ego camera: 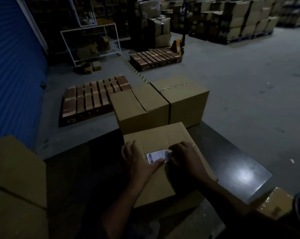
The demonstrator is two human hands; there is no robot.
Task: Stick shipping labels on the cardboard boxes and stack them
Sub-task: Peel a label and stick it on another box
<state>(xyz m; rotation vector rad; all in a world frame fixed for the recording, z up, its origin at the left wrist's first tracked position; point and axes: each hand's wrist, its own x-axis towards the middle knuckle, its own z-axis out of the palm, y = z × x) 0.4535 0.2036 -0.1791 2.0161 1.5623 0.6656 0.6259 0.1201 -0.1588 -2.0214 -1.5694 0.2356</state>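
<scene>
Cardboard box (163, 140) on the dark surface (232, 161): left hand (137, 159) presses the label (157, 155) flat, right hand (185, 157) fingers pinch its edge; two boxes (159, 104) behind.

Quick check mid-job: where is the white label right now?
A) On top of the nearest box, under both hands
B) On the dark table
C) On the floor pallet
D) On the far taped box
A: the label lies on the nearest box, with the left hand and right hand on it.
</scene>
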